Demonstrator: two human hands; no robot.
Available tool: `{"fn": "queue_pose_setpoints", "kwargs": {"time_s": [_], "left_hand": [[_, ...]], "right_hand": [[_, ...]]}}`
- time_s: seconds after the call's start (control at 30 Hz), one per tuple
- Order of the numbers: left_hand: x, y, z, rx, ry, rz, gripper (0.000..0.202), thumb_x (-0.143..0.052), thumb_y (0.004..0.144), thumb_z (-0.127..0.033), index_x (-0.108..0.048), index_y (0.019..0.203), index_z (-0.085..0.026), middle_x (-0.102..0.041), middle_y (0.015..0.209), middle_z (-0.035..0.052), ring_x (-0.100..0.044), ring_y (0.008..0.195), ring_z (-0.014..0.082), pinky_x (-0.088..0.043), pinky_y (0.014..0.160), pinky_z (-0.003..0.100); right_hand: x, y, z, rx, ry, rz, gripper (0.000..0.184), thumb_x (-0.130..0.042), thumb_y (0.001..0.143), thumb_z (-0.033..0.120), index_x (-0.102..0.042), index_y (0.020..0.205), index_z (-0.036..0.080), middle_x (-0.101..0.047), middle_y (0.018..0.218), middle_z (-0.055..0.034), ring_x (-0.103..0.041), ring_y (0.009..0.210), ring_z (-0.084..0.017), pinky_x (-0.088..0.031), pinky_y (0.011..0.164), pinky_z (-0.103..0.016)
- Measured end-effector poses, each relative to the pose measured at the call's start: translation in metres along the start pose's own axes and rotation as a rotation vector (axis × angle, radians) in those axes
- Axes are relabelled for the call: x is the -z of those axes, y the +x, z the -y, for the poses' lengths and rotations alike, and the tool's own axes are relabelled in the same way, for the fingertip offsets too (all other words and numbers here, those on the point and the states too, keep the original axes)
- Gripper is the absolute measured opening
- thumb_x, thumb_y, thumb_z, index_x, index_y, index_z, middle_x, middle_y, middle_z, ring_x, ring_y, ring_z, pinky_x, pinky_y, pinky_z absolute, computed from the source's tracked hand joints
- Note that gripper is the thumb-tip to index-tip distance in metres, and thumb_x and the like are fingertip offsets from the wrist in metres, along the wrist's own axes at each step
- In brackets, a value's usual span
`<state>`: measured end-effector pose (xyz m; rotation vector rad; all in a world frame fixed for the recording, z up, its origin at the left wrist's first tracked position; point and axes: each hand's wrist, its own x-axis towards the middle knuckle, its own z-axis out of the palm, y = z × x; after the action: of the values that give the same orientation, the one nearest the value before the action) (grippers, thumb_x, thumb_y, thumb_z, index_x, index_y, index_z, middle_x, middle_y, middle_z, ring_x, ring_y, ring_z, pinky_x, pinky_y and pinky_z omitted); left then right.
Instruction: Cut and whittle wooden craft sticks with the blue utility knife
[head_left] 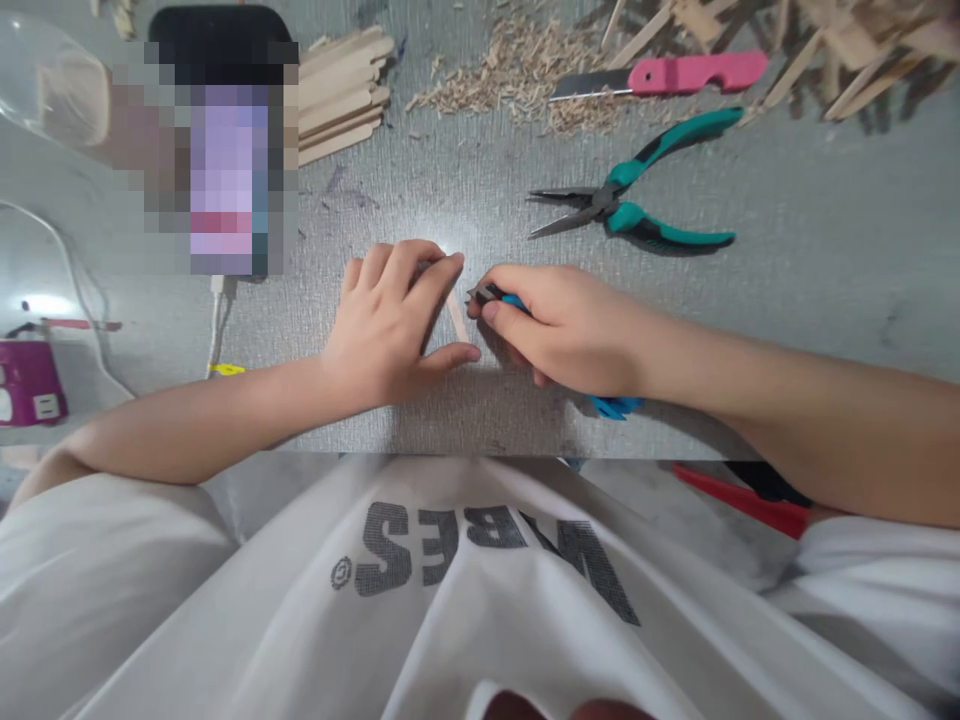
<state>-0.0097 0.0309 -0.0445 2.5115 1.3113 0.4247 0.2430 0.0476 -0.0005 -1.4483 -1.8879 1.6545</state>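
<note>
My left hand rests on the grey table, fingers curled over a thin wooden stick and pressing it down. My right hand is closed round a small blue-handled cutter, whose metal jaws sit at the stick's upper end. Only a short part of the stick shows between the two hands.
Teal-handled long-nose pliers lie open behind my right hand. A pink utility knife and wood shavings are farther back, wooden sticks beside a blurred phone. A white cable runs left; a purple box sits at far left.
</note>
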Motion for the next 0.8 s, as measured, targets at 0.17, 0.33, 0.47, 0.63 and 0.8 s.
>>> {"fn": "queue_pose_setpoints", "kwargs": {"time_s": [0.17,0.33,0.47,0.63,0.8], "left_hand": [[0.009,-0.01,-0.014,-0.183,0.08,-0.135,0.054,-0.07,0.111,-0.07,-0.074,0.133,-0.021,-0.082,0.133,0.0209,-0.075,0.114,0.0415,-0.053,0.1,0.06],[0.019,-0.017,-0.023,-0.296,0.123,-0.001,0.039,-0.079,0.108,-0.047,-0.074,0.133,-0.018,-0.079,0.153,0.026,-0.074,0.147,0.0457,-0.062,0.117,0.065],[0.018,-0.014,-0.014,-0.332,0.055,0.073,0.031,-0.079,0.109,-0.036,-0.076,0.134,-0.017,-0.078,0.158,0.0243,-0.07,0.16,0.0434,-0.055,0.137,0.07],[0.014,-0.014,-0.011,-0.331,0.082,0.074,0.048,-0.082,0.11,-0.034,-0.068,0.153,-0.018,-0.074,0.162,0.0242,-0.068,0.163,0.0432,-0.051,0.141,0.074],[0.013,-0.015,-0.016,-0.343,0.154,0.069,0.061,-0.081,0.111,-0.037,-0.06,0.162,-0.011,-0.069,0.167,0.0306,-0.065,0.164,0.0486,-0.051,0.14,0.074]], "right_hand": [[0.003,0.003,0.005,-0.107,0.039,0.012,0.026,-0.06,0.12,0.019,-0.062,0.095,0.027,-0.061,0.051,0.0098,-0.061,0.038,-0.015,-0.041,0.043,-0.03],[0.003,0.004,0.009,-0.108,0.129,-0.042,0.026,-0.058,0.12,0.019,-0.061,0.096,0.027,-0.061,0.055,0.01,-0.062,0.04,-0.014,-0.046,0.044,-0.028],[0.005,0.005,0.012,-0.143,0.162,-0.034,0.026,-0.056,0.121,0.018,-0.059,0.097,0.027,-0.062,0.057,0.009,-0.063,0.039,-0.015,-0.045,0.044,-0.029],[0.004,0.004,0.015,-0.165,0.134,-0.03,0.027,-0.052,0.12,0.018,-0.057,0.096,0.028,-0.063,0.059,0.0086,-0.062,0.04,-0.014,-0.044,0.046,-0.03],[0.007,0.003,0.019,-0.17,-0.054,-0.029,0.026,-0.049,0.121,0.024,-0.056,0.096,0.028,-0.063,0.06,0.0069,-0.063,0.048,-0.017,-0.046,0.06,-0.033]]}}
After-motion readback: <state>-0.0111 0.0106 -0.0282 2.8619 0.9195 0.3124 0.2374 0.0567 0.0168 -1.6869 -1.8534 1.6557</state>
